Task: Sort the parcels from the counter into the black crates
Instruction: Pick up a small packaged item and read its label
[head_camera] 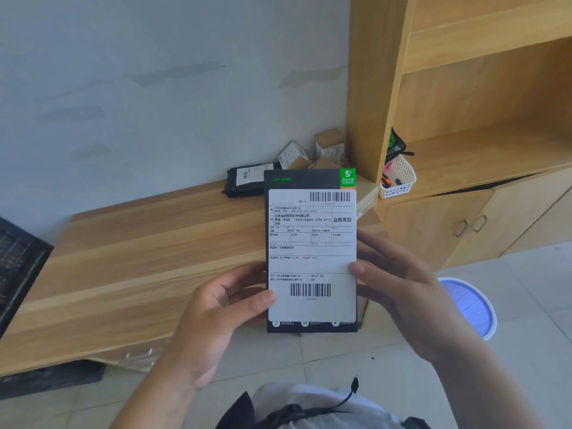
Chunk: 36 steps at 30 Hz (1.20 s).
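- I hold one flat dark parcel (pixel 311 252) up in front of me, above the front edge of the desk (pixel 139 258).
- My left hand (pixel 216 320) grips its left edge low down, with the thumb lying on the white label (pixel 311 258).
- My right hand (pixel 399 292) grips the right edge, thumb on the front and the other fingers behind.
- Both hands are clamped on this one parcel, so it stays upright and flat toward me.
- I think the step now is to read the label and choose the right crate.
- To do it well, I keep my thumbs off the print and the bar codes, so nothing I need is hidden.
- I hold the parcel steady and straight until I have read it.
- A black crate (pixel 18 267) shows at the far left, just beside the end of the desk. I cannot see inside it well.
- When I go there, I should keep a firm hold on the edges and lay the parcel in flat, not drop it.
- More parcels wait at the back of the desk by the wall: a black bag parcel (pixel 247 181) and two small brown boxes (pixel 312 151).
- They are well apart from my hands, so I will not bump them now.
- Much of the sorting looks not yet done.
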### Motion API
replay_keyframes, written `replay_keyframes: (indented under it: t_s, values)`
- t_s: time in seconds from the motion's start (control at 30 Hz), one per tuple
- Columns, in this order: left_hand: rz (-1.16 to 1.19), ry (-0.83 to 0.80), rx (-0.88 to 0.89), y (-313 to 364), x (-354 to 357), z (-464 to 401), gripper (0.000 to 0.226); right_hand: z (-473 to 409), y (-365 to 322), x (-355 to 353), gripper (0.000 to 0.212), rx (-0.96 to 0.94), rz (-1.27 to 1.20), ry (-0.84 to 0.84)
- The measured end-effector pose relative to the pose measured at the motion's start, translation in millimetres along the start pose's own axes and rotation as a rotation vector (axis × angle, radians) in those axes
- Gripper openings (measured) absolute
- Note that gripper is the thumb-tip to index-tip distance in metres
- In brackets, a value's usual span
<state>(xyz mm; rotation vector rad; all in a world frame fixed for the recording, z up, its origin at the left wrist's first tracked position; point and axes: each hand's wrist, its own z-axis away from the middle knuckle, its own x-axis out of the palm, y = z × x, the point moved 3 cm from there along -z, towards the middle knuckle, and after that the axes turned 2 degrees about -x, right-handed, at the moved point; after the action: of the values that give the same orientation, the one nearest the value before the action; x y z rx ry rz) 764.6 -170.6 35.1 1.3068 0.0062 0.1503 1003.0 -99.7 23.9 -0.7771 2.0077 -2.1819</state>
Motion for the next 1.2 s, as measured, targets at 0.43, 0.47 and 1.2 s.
replay_keyframes:
  t_s: [0.43,0.47,1.2]
  values:
    - [0.093,0.247,0.032,-8.2,-100.6,92.0,0.054,-2.7,15.9,127.8,0.050,0.066,0.063,-0.212]
    - [0.104,0.281,0.036,-10.8,-111.4,105.0,0.054,-0.7,19.9,143.8,0.049,0.080,0.069,-0.245]
    - [0.372,0.970,-0.005,-108.9,-345.0,399.4,0.054,85.5,161.3,502.5,0.049,0.368,0.147,-0.767]
